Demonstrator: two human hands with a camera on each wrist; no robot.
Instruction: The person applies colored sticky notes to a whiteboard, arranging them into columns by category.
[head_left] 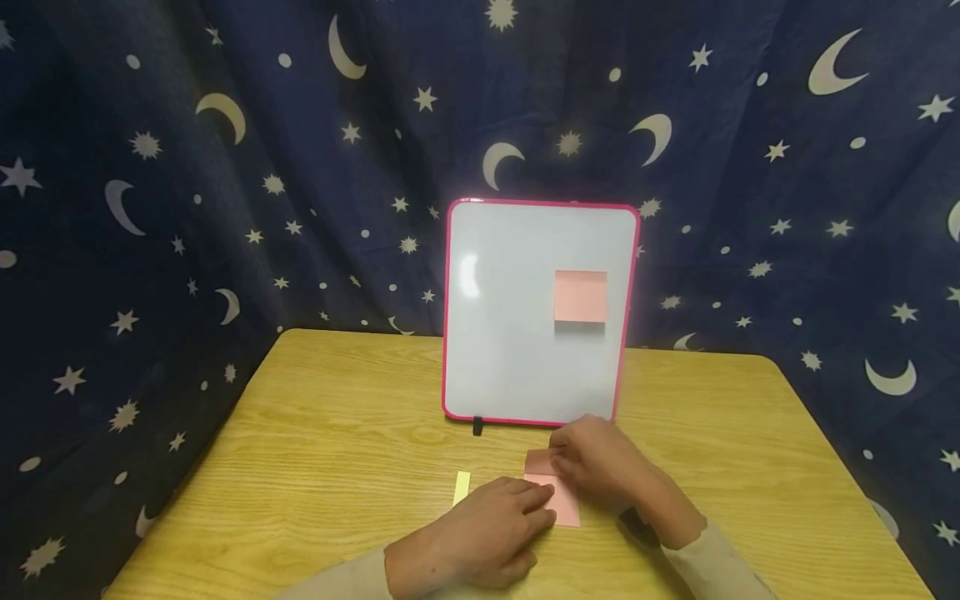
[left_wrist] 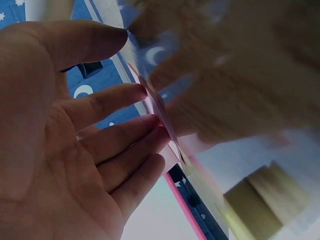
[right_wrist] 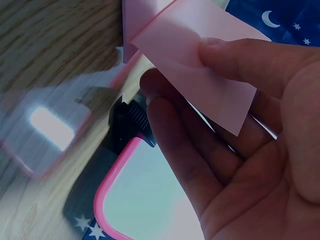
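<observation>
A pink sticky note (head_left: pixel 567 510) lies on the table before the whiteboard, its far part turned up and folded over. My right hand (head_left: pixel 600 457) pinches that raised part; in the right wrist view the thumb lies on the pink paper (right_wrist: pixel 172 42) with fingers behind it. My left hand (head_left: pixel 483 533) rests on the near left side of the note, fingertips touching it. Those fingers (left_wrist: pixel 125 135) look nearly straight in the left wrist view, and the note shows there edge-on. Just beyond the left hand lies a narrow yellow paper strip (head_left: pixel 462 485), partly covered by it.
Behind the hands a pink-framed whiteboard (head_left: pixel 510 358) stands upright on a black foot (head_left: pixel 477 426). Another pink sticky note (head_left: pixel 581 297) is stuck on its right side. A dark blue curtain (head_left: pixel 360 158) with moons and stars hangs behind the wooden table (head_left: pixel 337 417).
</observation>
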